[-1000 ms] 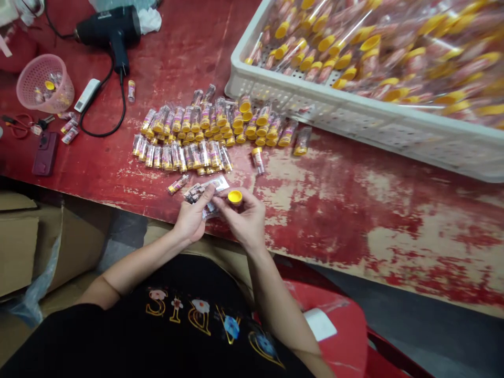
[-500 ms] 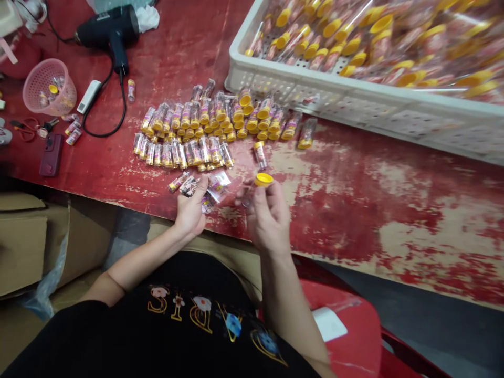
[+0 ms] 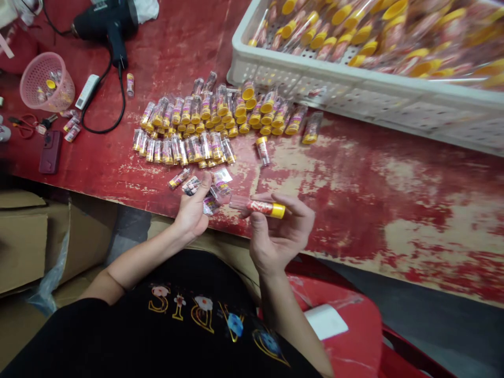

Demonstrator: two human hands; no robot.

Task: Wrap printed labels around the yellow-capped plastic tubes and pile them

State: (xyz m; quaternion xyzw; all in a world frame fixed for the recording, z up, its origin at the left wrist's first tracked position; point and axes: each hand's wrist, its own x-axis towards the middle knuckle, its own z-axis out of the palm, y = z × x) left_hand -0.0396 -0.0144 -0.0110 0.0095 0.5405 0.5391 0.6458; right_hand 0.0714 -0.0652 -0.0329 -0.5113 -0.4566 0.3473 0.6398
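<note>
Between the thumb and fingers of my right hand (image 3: pixel 281 236) lies a clear tube with a yellow cap (image 3: pixel 260 207). It is level, its cap to the right, with red and white print on its side. My left hand (image 3: pixel 191 212) is closed at the table's front edge, its thumb over a small printed card (image 3: pixel 191 186). Small printed clear packets (image 3: pixel 221 178) lie right beside those fingers; whether any are also held is hidden. One small tube (image 3: pixel 179 179) rests left of the card. Another yellow-capped tube (image 3: pixel 262 151) lies alone beyond my right hand.
Rows of yellow-capped tubes (image 3: pixel 197 113) cover the mid-table. Behind them on the right stands a white crate (image 3: pixel 346 86) full of larger yellow-capped tubes. Left are a heat gun (image 3: pixel 106 26), a pink basket (image 3: pixel 29 94), red-handled scissors (image 3: pixel 25 126) and a purple phone (image 3: pixel 50 152).
My right hand has turned and opened out slightly, so the tube now lies sideways in view with its cap to the right. My left hand has barely moved.
</note>
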